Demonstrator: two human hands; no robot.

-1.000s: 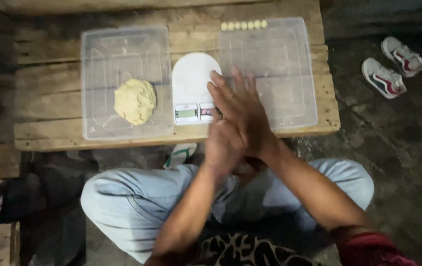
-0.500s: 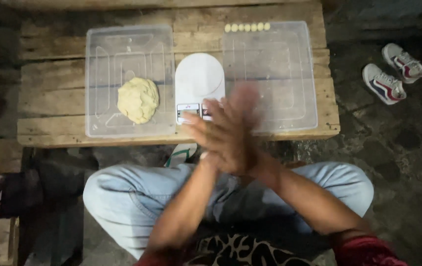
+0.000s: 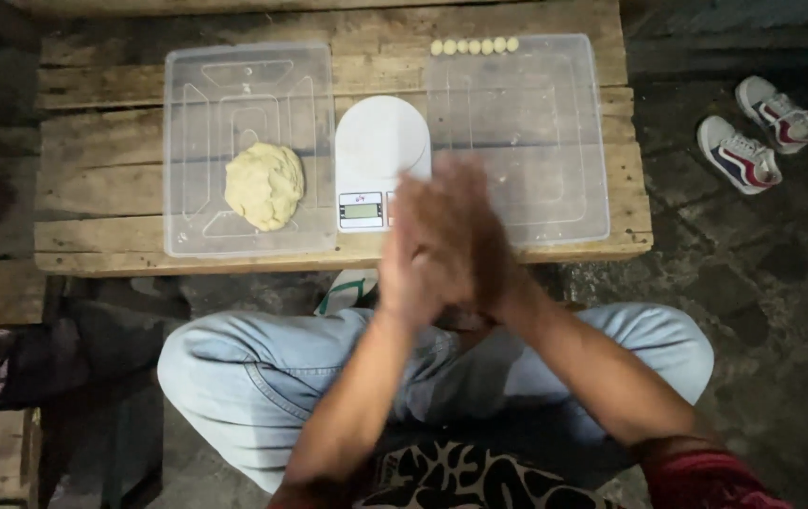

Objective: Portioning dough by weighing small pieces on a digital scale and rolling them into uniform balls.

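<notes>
Person sits cross-legged on the floor in light blue jeans (image 3: 263,377), facing a low wooden pallet table (image 3: 93,170). Both hands are up in front of the chest, palms pressed flat against each other, fingers stretched out and pointing toward the table. Left hand (image 3: 413,254) and right hand (image 3: 475,245) are blurred, so whether anything sits between the palms cannot be told; neither hand is clenched, and no grasp on anything shows. The hands hang over the near edge of the table, partly covering the lower right corner of the scale (image 3: 376,155).

The scale is white, with a round plate and a small display at its near end, and it sits in the middle of the table between two clear plastic trays. Left tray (image 3: 197,85) holds one pale yellow lump of dough (image 3: 264,185), lying toward the near half of the tray, just beside the scale and well apart from the hands. Right tray (image 3: 564,188) is mostly bare; a short row of small dough balls (image 3: 475,45) lies along its far edge, near the left corner.

On the dark floor to the right of the table sits a pair of small white sneakers (image 3: 758,132) with red and blue stripes. A patterned black-and-cream cloth (image 3: 442,476) shows at the lap, and a red sleeve (image 3: 715,481) at the right arm.
</notes>
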